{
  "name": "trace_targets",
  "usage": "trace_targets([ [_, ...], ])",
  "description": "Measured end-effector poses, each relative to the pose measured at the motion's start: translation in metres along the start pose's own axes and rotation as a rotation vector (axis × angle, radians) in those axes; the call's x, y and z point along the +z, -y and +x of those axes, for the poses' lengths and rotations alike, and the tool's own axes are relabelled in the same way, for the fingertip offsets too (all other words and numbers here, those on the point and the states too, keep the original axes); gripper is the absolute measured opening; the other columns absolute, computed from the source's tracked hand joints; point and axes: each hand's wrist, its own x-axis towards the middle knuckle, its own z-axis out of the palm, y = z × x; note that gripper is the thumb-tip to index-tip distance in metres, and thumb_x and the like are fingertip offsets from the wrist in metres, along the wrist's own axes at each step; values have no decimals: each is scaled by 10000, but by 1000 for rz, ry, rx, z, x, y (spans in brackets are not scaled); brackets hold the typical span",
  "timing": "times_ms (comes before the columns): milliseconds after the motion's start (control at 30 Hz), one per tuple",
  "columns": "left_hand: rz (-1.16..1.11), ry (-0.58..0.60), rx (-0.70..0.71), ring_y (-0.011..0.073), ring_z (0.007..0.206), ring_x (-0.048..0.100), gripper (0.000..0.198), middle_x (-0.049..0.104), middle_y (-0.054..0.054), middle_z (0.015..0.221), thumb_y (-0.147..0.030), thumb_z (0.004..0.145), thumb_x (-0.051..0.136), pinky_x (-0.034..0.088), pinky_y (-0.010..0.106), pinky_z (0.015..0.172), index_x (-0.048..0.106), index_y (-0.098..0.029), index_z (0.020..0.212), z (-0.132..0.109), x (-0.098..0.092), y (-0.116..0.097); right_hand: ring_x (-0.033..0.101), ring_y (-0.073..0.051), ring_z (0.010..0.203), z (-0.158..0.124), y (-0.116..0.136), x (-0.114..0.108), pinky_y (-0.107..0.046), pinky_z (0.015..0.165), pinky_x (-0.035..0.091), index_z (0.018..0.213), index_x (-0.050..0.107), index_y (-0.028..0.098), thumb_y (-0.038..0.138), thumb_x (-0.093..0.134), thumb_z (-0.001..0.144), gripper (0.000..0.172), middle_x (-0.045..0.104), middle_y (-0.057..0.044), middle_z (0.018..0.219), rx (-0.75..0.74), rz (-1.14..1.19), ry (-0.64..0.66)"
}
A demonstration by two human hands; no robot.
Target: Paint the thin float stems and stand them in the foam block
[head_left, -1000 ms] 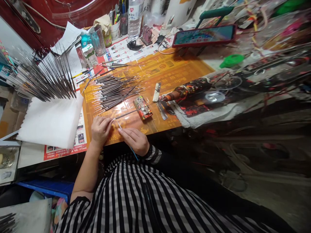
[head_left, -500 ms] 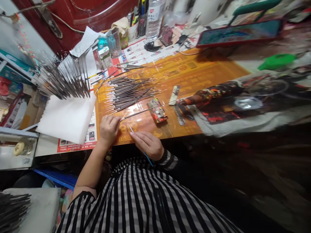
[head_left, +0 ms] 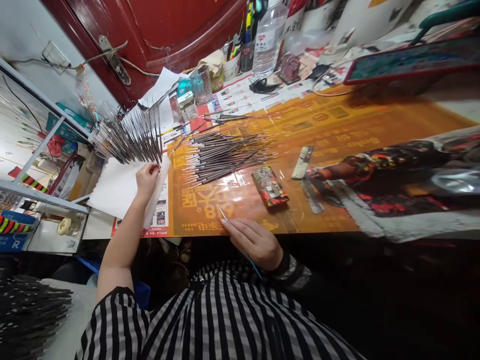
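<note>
My right hand [head_left: 255, 242] pinches a light, fragile blue brush [head_left: 255, 268] mid-shaft; my left hand [head_left: 147, 180] sits at the fanned brushes [head_left: 129, 140]; its grip is unclear.

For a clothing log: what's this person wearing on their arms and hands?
The left arm is bare below a short black-and-white striped sleeve; the right arm has a long dark sleeve with a grey-patterned cuff. Left hand and right hand are bare.
</note>
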Motion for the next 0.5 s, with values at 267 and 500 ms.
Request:
trace_targets([
  [267,128,-51,61,148,726,580,131,642,-4,735,-164,789,650,449,280,722,606,-207,673,11,12,12,724,-250,1023,-1,-1,1,-390,877,633,1503,463,130,70,566,949,566,755,-131,1123,-4,1,-5],
  [500,137,36,3,146,727,572,152,615,-11,718,-169,765,639,434,269,728,561,-197,638,12,17,16,723,-254,1015,-1,-1,0,-391,873,630,1538,398,100,63,567,947,616,755,-145,1117,-4,-3,-7],
])
